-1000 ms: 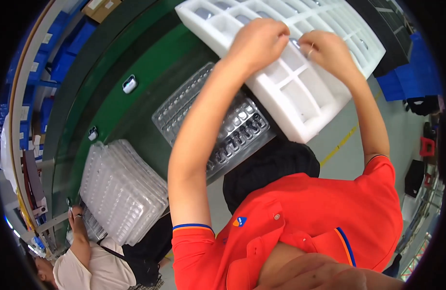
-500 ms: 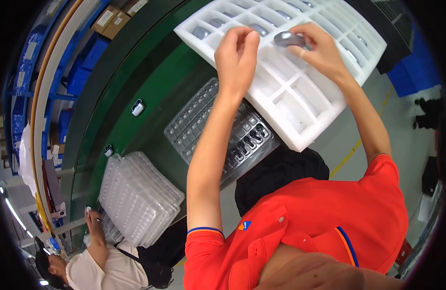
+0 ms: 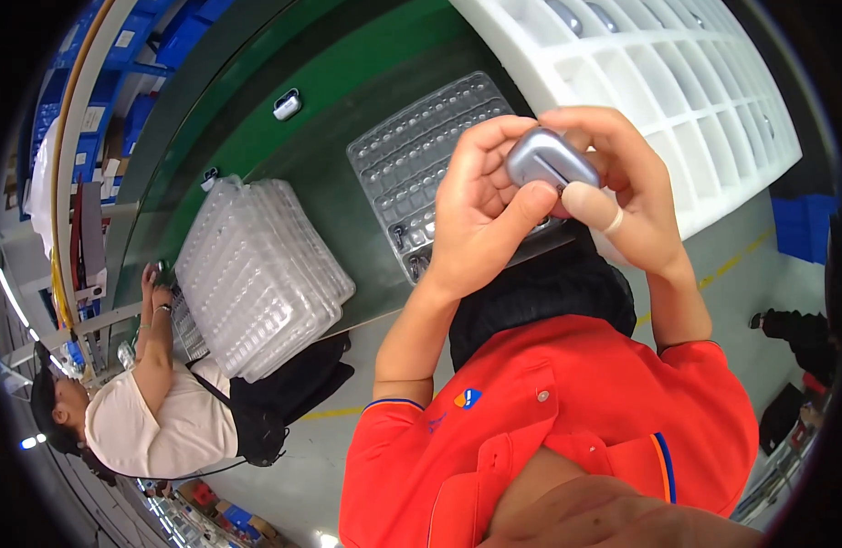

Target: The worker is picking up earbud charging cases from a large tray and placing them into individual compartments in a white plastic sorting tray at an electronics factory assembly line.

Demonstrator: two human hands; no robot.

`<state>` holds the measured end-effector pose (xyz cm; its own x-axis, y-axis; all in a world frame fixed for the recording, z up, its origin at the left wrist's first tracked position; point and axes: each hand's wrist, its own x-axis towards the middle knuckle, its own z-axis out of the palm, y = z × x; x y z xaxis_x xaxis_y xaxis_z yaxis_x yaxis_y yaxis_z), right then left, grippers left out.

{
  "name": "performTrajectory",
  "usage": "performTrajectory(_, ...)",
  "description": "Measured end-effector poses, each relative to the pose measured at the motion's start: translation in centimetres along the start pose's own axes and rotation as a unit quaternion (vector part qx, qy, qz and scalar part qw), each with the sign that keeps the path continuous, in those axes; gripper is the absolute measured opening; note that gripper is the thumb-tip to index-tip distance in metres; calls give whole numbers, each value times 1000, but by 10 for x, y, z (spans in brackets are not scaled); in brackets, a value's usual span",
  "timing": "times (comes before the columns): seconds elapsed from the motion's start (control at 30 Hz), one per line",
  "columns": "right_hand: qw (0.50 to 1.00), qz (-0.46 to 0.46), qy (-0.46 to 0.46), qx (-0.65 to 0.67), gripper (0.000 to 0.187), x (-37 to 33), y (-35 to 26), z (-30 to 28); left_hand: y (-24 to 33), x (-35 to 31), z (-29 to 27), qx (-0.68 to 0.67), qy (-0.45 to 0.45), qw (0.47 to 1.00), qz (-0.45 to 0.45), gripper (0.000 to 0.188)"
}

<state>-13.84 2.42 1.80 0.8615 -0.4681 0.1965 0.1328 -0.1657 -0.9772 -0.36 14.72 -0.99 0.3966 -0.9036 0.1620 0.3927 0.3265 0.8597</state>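
Observation:
A shiny grey-blue earbud charging case (image 3: 551, 157) is held between both of my hands in front of my chest. My left hand (image 3: 476, 215) closes around its left side, thumb along the lower edge. On the other side, my right hand (image 3: 636, 187) grips it with curled fingers, and a pale finger cover is on its thumb. The case's lid seam faces up; whether it is parted I cannot tell. Just beyond the hands stands a white foam tray (image 3: 512, 46) with compartments, several holding similar grey cases (image 3: 602, 16).
A clear blister tray (image 3: 421, 146) with black earbuds in its near cells lies left of my hands. Further left is a stack of clear trays (image 3: 257, 274). A small white-and-dark case (image 3: 288, 105) sits on the green surface. A co-worker (image 3: 161, 411) works at far left.
My right hand has brought the grey case from above the foam tray down toward my body. My left hand has come back and now grips the case too. The view has shifted.

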Motion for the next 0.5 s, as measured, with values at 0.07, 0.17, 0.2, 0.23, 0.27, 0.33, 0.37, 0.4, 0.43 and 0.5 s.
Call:
performTrajectory(0.07,982,90,33,163,38,2,3,1,-3,-2,-6,11,-24,998,63,56)
performTrajectory(0.17,991,21,76,104,35,-1,7,-1,-8,-9,-7,90,-54,988,113,62)
performTrajectory(0.2,993,-46,106,24,35,0,9,0,-9,-7,-7,58,-48,991,114,68)
performTrajectory(0.23,967,-149,191,-75,32,1,14,2,-12,-8,-7,55,-48,991,112,68)
performTrajectory(0.27,952,-200,152,-172,29,-1,7,-2,-15,-10,-5,115,-13,985,130,68)
performTrajectory(0.33,925,-239,91,-282,25,-1,-12,2,-16,-9,-7,295,20,931,214,67)
performTrajectory(0.37,926,-236,88,-281,25,-1,-11,8,-14,-11,-6,361,5,899,249,67)
performTrajectory(0.4,940,-198,80,-266,24,-1,-11,12,-8,-11,-2,426,-7,860,281,68)
performTrajectory(0.43,952,-159,71,-250,23,0,-10,15,-8,-11,-4,428,4,854,294,66)
performTrajectory(0.5,966,-141,41,-211,22,0,-8,19,-11,-17,-11,430,8,853,295,67)
